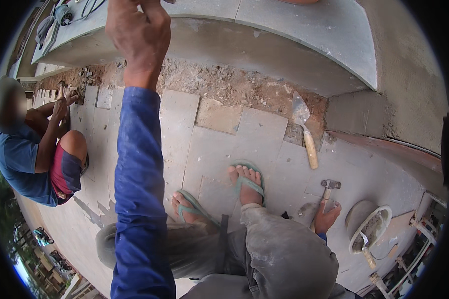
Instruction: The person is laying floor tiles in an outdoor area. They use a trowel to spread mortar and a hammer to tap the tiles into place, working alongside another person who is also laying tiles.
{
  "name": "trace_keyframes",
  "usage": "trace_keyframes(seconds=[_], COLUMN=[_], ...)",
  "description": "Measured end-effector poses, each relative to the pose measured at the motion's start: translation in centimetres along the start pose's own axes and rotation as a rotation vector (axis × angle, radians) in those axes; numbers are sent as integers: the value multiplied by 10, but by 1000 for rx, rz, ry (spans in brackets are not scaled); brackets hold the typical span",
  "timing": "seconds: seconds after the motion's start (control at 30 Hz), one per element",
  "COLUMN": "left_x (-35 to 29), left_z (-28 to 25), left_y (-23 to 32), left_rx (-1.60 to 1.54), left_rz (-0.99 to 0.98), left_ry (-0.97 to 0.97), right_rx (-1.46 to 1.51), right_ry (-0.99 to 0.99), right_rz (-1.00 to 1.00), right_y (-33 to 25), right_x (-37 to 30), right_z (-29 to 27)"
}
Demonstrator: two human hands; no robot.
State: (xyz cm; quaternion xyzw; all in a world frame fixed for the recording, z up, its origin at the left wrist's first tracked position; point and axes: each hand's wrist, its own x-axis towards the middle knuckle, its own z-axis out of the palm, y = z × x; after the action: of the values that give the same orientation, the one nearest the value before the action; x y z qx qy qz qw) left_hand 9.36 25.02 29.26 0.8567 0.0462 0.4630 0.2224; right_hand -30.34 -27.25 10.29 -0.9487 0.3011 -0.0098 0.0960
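Observation:
My left hand, at the end of a blue sleeve, is raised to the top of the view above the grey ledge. Its fingers are closed; a small greyish bit shows at its edge, too cut off to name. Low on the right, my right hand grips the wooden handle of a hammer, metal head pointing away from me. A pointed trowel with a wooden handle lies across the edge of the grey floor tiles and the bare dirt. My sandalled feet rest on the tiles.
Right of the hammer stands a bucket of grey mortar with a smaller trowel in it. A strip of rubble runs below the ledge. At left, another person squats, holding a hammer. A corded power tool lies on the ledge.

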Motion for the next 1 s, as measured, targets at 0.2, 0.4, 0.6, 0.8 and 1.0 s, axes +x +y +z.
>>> trace_keyframes(seconds=[0.2, 0.4, 0.6, 0.8, 1.0], left_x=[-136, -278, -313, -313, -316], left_z=[-41, -22, 7, 9, -4], left_y=[-10, -30, -31, -29, -30], left_rx=[-560, -644, -683, -582, -580], left_rz=[-732, -1181, -1252, -1015, -978], left_ry=[234, 263, 222, 58, -24], right_rx=[-130, 137, 280, 444, 480], right_ry=[-239, -252, -226, -485, -706], right_rz=[66, 137, 112, 22, -713], right_y=[15, 6, -18, -104, -266], right_x=[-9, -9, -30, -37, -9], right_z=[8, -11, -42, -63, -39])
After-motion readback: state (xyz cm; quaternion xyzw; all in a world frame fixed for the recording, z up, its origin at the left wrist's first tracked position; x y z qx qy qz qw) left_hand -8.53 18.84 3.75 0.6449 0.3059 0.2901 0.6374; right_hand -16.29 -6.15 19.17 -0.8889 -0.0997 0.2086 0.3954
